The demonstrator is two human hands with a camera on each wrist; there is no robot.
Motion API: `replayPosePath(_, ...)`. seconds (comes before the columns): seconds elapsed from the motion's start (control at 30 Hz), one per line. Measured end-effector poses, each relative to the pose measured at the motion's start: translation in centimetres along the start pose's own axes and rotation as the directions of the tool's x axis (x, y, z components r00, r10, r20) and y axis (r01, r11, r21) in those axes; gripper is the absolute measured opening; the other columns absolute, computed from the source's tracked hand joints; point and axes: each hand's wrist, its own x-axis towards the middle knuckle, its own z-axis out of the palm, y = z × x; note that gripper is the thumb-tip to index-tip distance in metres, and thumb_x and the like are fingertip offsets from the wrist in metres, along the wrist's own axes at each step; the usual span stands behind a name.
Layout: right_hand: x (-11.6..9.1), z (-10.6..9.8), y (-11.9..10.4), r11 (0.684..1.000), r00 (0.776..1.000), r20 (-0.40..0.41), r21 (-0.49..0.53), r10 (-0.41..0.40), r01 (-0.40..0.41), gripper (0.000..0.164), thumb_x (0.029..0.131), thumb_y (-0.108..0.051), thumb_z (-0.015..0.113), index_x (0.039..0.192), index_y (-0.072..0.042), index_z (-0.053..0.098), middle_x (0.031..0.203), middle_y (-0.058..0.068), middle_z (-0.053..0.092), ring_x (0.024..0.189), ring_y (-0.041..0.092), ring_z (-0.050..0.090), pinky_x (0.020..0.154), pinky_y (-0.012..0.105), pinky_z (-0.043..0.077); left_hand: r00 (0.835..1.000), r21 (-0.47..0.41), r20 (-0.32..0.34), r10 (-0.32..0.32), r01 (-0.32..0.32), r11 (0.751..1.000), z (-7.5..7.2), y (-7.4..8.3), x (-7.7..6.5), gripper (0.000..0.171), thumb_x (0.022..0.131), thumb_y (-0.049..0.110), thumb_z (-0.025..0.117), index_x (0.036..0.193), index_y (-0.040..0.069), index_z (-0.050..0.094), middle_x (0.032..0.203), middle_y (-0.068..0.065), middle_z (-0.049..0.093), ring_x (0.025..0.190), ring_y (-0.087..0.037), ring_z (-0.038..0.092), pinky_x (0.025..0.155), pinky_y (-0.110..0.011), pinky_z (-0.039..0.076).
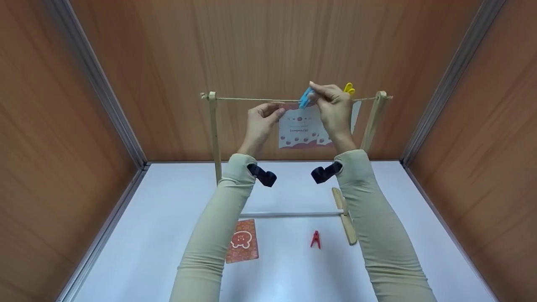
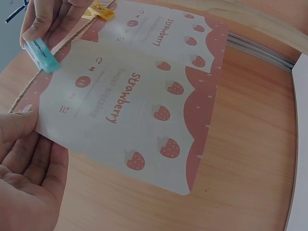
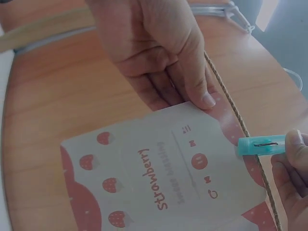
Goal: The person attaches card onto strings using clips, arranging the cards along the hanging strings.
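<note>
A white card with pink edges and strawberries hangs against a twine line, its printing upside down in the head view. My left hand pinches the card's upper left corner between thumb and fingers. With thumb and fingers my right hand grips a blue clothespin, whose jaws sit over the twine and the card's top edge. A second strawberry card hangs to the right, partly behind the first, with a yellow clothespin at its top.
Wooden posts hold the twine at both ends. On the white table lie a red clothespin and a red card with a bear face, partly covered by the left sleeve. A white rod joins the wooden foot at right.
</note>
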Motion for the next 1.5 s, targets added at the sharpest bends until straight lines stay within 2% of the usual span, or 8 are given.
replayPosePath(0.3, 0.0, 0.0, 0.3, 0.997, 0.998, 0.055, -0.076, 0.026, -0.022, 0.025, 0.09, -0.007, 0.063, 0.115, -0.008, 0.069, 0.103, 0.011, 0.066, 0.091, 0.012, 0.063, 0.085, 0.02, 0.053, 0.999, 0.032, -0.015, -0.033, 0.033, 0.999, 0.2, 0.0, 0.1, 0.025, 0.092, 0.013, 0.063, 0.114, 0.0, 0.066, 0.11, -0.013, 0.069, 0.099, -0.015, 0.064, 0.088, -0.025, 0.051)
replayPosePath(0.47, 0.0, 0.1, 0.3, 0.991, 0.996, 0.081, -0.136, 0.025, -0.014, 0.026, 0.091, -0.008, 0.062, 0.117, -0.008, 0.068, 0.104, 0.011, 0.065, 0.091, 0.013, 0.063, 0.086, 0.02, 0.052, 1.0, 0.032, -0.023, -0.018, 0.019, 0.999, 0.2, -0.1, 0.2, 0.023, 0.092, 0.013, 0.064, 0.111, -0.001, 0.067, 0.106, -0.012, 0.07, 0.092, -0.011, 0.063, 0.082, -0.023, 0.05)
replayPosePath(0.83, -0.1, -0.2, 0.4, 0.986, 0.985, 0.167, -0.165, 0.035, -0.007, 0.03, 0.093, -0.01, 0.059, 0.123, -0.009, 0.064, 0.111, 0.009, 0.065, 0.095, 0.016, 0.065, 0.086, 0.021, 0.053, 1.0, 0.035, -0.023, 0.006, -0.005, 0.999, 0.3, -0.2, 0.1, 0.023, 0.091, 0.01, 0.064, 0.11, -0.002, 0.067, 0.108, -0.015, 0.07, 0.089, -0.008, 0.063, 0.081, -0.023, 0.05)
replayPosePath(1.17, -0.2, -0.5, 0.5, 0.974, 0.972, 0.223, -0.222, 0.081, -0.03, 0.036, 0.094, -0.016, 0.057, 0.13, -0.009, 0.058, 0.125, 0.008, 0.064, 0.108, 0.018, 0.064, 0.094, 0.024, 0.05, 0.998, 0.008, 0.008, 0.059, -0.059, 0.998, 0.4, -0.7, -0.1, 0.023, 0.093, 0.007, 0.061, 0.112, -0.003, 0.067, 0.109, -0.017, 0.07, 0.1, -0.018, 0.067, 0.089, -0.028, 0.052)
replayPosePath(1.37, -0.3, -0.5, 0.8, 0.971, 0.966, 0.232, -0.23, 0.118, -0.063, 0.038, 0.095, -0.02, 0.058, 0.131, -0.01, 0.057, 0.129, 0.008, 0.062, 0.113, 0.019, 0.063, 0.095, 0.025, 0.05, 0.999, 0.02, 0.01, 0.035, -0.035, 0.999, 0.2, -0.8, -0.3, 0.024, 0.094, 0.01, 0.06, 0.114, -0.001, 0.066, 0.111, -0.016, 0.07, 0.102, -0.018, 0.066, 0.09, -0.029, 0.052)
replayPosePath(1.5, -0.4, -0.3, 0.8, 0.975, 0.965, 0.238, -0.216, 0.111, -0.058, 0.039, 0.095, -0.019, 0.058, 0.132, -0.008, 0.057, 0.132, 0.009, 0.06, 0.116, 0.018, 0.061, 0.096, 0.025, 0.049, 1.0, 0.02, 0.016, 0.022, -0.022, 1.0, -0.1, -1.0, -0.4, 0.025, 0.094, 0.012, 0.06, 0.116, 0.0, 0.066, 0.111, -0.015, 0.069, 0.101, -0.018, 0.065, 0.09, -0.029, 0.052)
